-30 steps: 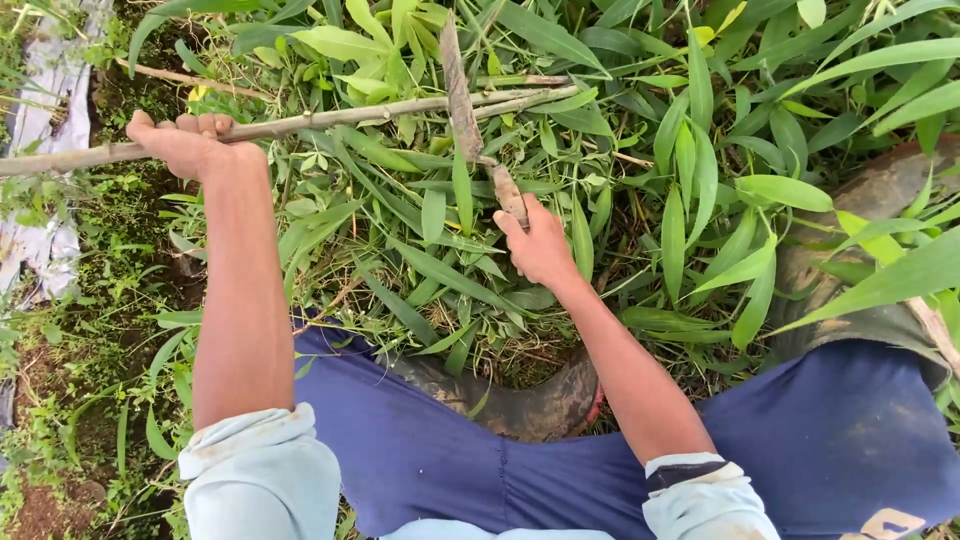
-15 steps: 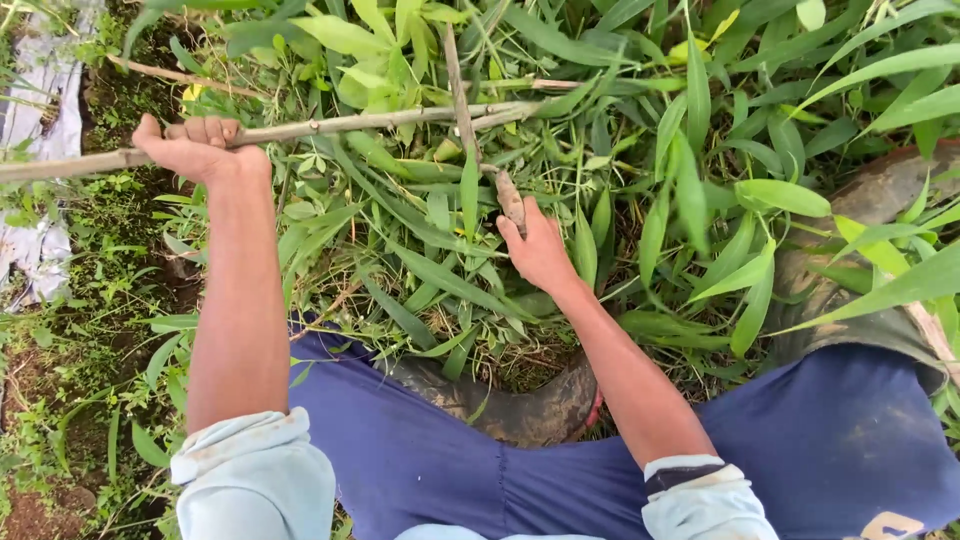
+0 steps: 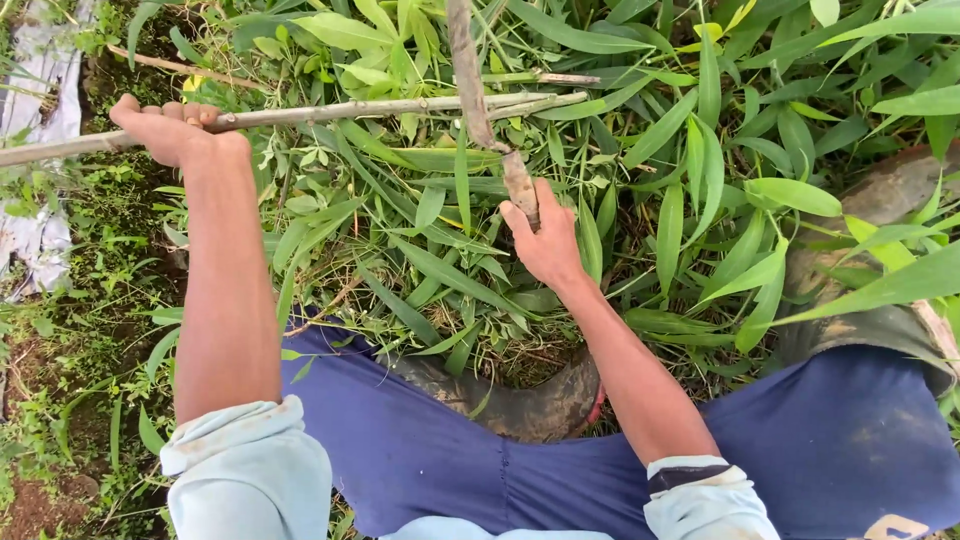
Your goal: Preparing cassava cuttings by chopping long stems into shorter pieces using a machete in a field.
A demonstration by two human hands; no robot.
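Observation:
My left hand (image 3: 165, 130) grips a long thin bamboo stem (image 3: 400, 105) that runs level from the left edge to the middle of the view. My right hand (image 3: 545, 240) is closed around the handle of a long blade (image 3: 470, 80), which points up and away over the leaves and crosses the stem near its right end. Under both hands lies a thick pile of green bamboo leaves (image 3: 690, 200). My blue trousers (image 3: 420, 460) and rolled pale sleeves fill the bottom of the view.
A muddy rubber boot (image 3: 520, 400) shows between my knees, and another (image 3: 880, 320) sits at the right under the leaves. Bare soil and low weeds (image 3: 70, 350) lie at the left, with a grey sheet (image 3: 35, 230) at the far left edge.
My right hand has tilted the blade more upright, its tip now reaching the top edge. My left hand still holds the stem in the same place.

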